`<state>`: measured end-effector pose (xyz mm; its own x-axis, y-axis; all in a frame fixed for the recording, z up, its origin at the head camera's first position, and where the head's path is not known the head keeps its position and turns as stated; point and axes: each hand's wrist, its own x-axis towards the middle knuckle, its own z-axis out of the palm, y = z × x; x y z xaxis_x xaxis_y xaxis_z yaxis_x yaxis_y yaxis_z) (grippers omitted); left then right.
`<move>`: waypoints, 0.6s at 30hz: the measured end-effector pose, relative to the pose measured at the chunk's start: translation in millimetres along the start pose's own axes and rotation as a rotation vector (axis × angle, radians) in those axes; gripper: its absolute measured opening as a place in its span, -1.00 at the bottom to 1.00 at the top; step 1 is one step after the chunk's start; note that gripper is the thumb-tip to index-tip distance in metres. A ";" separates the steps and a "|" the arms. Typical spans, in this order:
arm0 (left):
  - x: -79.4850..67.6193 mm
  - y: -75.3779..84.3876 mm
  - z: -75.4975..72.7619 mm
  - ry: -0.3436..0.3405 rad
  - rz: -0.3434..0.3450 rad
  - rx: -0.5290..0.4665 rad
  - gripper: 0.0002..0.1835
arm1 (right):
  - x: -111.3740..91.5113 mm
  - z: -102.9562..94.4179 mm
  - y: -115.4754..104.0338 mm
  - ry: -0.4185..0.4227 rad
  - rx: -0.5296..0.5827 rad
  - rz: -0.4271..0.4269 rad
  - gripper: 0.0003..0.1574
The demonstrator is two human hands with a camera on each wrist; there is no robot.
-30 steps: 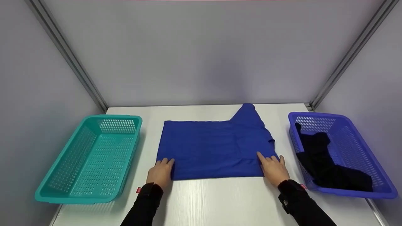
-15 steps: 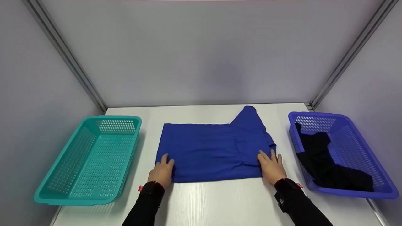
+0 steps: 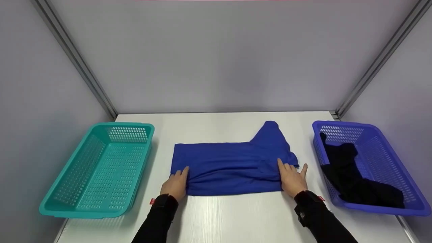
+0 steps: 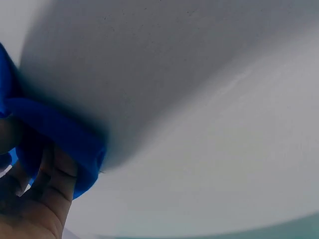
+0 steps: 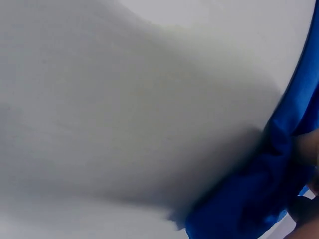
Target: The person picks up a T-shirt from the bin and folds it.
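Observation:
A folded blue shirt [image 3: 229, 165] lies in the middle of the table, with a sleeve-like flap sticking out at its far right. Creases run across its near half. My left hand [image 3: 175, 184] grips its near left corner; in the left wrist view, the fingers [image 4: 59, 181] are tucked in the cloth and the thumb is partly cut off by the frame edge. At the near right corner my right hand [image 3: 292, 179] holds the fabric, index finger lying forward on it. Only a bit of that hand shows in the right wrist view, beside the bunched cloth [image 5: 239, 199].
On the left stands a teal plastic basket [image 3: 96, 214], with nothing seen inside. A purple basket [image 3: 398, 158] at the right holds black cloth [image 3: 354, 182], partly hanging over its near-side rim. White table surface [image 3: 222, 219] shows around the shirt; grey panels [image 3: 229, 60] enclose the back and sides.
The shirt's far edge and flap have slid toward me while its near edge stays about level, so creases have gathered between. Both hands remain at the near corners, nearly in place.

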<state>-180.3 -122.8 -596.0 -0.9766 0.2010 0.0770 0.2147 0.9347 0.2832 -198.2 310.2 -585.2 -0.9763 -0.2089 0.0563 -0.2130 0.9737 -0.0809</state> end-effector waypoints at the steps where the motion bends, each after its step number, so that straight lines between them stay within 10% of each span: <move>1: 0.2 0.2 0.0 -0.005 -0.001 0.002 -0.47 | 0.0 -0.6 -0.1 -0.016 -0.004 0.006 -0.18; 11: -0.6 -1.4 -1.8 0.017 -0.008 -0.040 -0.77 | 0.8 0.4 5.4 0.072 0.052 0.026 -0.66; 18: 0.4 -1.8 -4.5 0.006 -0.006 -0.074 -0.68 | 1.9 0.9 5.1 0.039 0.089 -0.028 -0.64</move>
<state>-181.0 -125.7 -592.2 -0.9779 0.1931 0.0806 0.2092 0.9118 0.3533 -201.3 314.8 -586.4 -0.9682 -0.2300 0.0987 -0.2440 0.9554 -0.1665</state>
